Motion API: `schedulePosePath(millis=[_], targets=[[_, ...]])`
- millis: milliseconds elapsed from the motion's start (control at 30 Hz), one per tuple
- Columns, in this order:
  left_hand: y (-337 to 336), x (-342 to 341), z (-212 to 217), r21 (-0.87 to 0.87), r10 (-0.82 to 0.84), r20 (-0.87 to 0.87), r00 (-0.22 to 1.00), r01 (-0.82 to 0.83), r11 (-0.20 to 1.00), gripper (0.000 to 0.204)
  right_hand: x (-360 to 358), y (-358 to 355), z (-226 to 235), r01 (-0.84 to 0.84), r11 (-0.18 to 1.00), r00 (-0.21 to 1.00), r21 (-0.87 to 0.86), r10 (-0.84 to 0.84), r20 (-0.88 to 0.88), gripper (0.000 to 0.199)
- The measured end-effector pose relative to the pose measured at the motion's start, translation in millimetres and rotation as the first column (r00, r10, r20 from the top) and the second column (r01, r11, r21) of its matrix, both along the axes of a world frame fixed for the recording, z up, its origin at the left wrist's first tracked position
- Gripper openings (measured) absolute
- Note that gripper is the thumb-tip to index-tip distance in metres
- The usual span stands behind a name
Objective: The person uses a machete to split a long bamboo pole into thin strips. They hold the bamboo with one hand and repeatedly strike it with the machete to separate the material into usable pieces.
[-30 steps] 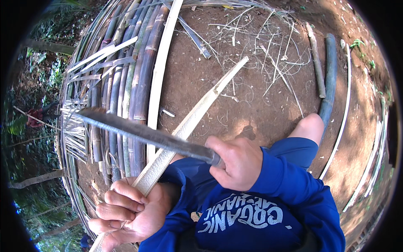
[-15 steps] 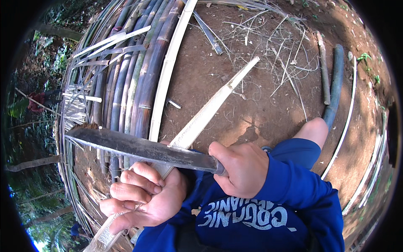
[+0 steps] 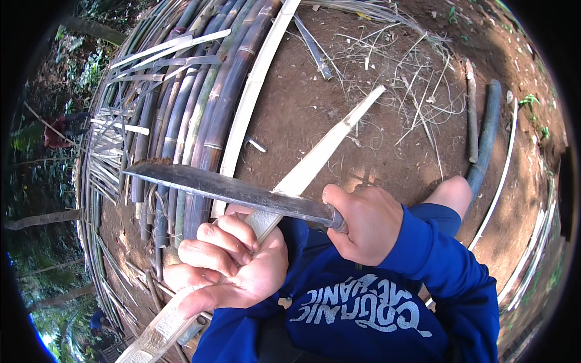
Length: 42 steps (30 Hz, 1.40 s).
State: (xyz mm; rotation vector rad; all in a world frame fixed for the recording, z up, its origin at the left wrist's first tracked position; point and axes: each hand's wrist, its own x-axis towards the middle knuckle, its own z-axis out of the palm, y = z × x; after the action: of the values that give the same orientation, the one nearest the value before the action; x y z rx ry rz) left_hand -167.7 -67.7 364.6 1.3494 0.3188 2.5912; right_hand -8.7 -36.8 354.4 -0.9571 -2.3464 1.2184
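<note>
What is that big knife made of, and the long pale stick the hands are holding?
The big knife looks like dark, dull metal, worn and stained, with no shine. The long pale stick looks like split bamboo: flat, cream-coloured, bare and matte, like the round dark bamboo poles lying on the dirt. Left hand grips the stick, right hand the knife.

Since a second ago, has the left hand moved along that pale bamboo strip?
Yes. The left hand has slid up the pale bamboo strip, nearer the knife blade across it; earlier it gripped lower, further from the blade.
</note>
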Motion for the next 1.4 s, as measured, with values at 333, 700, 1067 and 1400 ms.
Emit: schedulePosePath(millis=[333,700,1067,1400], targets=[[2.4,3.3,-2.3,-0.035,-0.041,0.035,0.999,0.042,0.998,0.045,10.3,-2.7,-3.2,0.104,0.992,0.993,0.066,-0.108,0.052,0.024],[6.6,10.4,3.6,0.037,0.048,-0.010,0.999,-0.048,0.998,0.057,24.9,8.3,-11.0,0.143,0.990,0.987,-0.010,-0.141,0.079,0.016],[-1.8,1.6,4.3,0.001,0.021,-0.018,1.000,-0.021,1.000,0.060,39.0,35.7,-43.8,0.177,0.984,0.968,0.030,-0.180,0.174,0.013],[-5.1,9.6,-4.9,0.005,0.117,0.029,0.993,-0.118,0.993,0.062,57.8,50.9,-82.3,0.263,0.963,0.953,0.056,-0.268,0.144,0.015]])
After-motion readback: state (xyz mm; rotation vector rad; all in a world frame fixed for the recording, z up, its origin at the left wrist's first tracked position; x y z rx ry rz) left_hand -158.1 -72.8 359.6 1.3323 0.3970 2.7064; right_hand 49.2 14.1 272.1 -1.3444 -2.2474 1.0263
